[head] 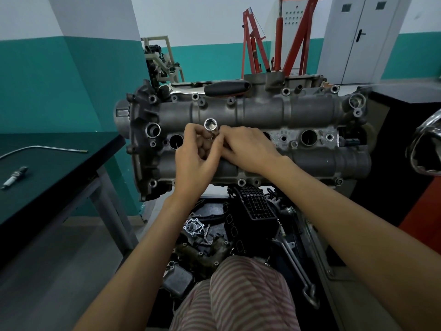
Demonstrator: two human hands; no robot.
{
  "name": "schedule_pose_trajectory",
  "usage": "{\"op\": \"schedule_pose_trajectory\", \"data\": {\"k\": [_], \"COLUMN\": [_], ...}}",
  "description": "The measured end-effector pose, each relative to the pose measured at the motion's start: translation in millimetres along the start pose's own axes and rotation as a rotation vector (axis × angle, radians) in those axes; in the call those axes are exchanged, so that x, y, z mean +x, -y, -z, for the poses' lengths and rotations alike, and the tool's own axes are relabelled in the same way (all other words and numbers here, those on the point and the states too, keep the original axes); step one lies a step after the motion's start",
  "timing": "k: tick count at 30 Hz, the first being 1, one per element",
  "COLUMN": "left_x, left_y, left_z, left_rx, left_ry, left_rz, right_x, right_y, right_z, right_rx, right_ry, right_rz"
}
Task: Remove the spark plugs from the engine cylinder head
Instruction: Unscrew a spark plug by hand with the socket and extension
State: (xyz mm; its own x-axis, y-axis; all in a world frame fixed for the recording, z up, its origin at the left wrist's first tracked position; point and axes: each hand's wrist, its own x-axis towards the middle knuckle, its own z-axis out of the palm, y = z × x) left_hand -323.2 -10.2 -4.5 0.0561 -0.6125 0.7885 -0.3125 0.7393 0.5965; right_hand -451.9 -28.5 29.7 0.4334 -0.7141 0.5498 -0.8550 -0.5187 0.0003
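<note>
Both hands are meeting over the middle of the engine cylinder head (250, 115), which is lying lengthwise across the view. The left hand (194, 154) is curling its fingers around the lower part of a shiny metal socket (211, 125), whose open round end is pointing up toward the camera with something pale sitting inside it. The right hand (248, 149) is coming in from the other side, its fingertips pinching at the same socket just below the rim, so the two hands are touching each other there. Whether a spark plug is sitting in the socket cannot be told for sure.

Open plug holes are showing along the head, one (176, 140) just left of the hands and another (308, 137) well to the right. One spark plug (14, 177) is lying loose on the dark table (59, 168) at the far left, near a bent metal rod (43, 149). A ratchet handle with a black grip (226, 89) is resting on the far edge of the head. Below the head, dark engine parts (250, 216) and a long wrench (297, 266) are lying in a heap
</note>
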Motion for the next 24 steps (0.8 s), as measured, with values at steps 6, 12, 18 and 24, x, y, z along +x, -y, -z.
{"op": "schedule_pose_trajectory", "data": {"k": [6, 12, 18, 24], "left_x": [1.2, 4.1, 6.0, 5.5], "left_y": [2.9, 6.7, 6.6, 2.9], "left_z": [0.7, -1.8, -3.4, -3.7], "left_rx": [0.121, 0.156, 0.182, 0.176], "left_ry": [0.018, 0.014, 0.003, -0.013], "left_rz": [-0.037, -0.065, -0.065, -0.044], "right_x": [-0.8, -1.7, -1.1, -1.4], "right_y": [0.6, 0.8, -0.3, -1.1], "right_z": [1.0, 2.1, -0.2, -1.6], "right_rx": [0.030, 0.043, 0.040, 0.027], "right_ry": [0.022, -0.002, -0.059, -0.056], "right_rz": [-0.018, -0.054, -0.031, 0.018]}}
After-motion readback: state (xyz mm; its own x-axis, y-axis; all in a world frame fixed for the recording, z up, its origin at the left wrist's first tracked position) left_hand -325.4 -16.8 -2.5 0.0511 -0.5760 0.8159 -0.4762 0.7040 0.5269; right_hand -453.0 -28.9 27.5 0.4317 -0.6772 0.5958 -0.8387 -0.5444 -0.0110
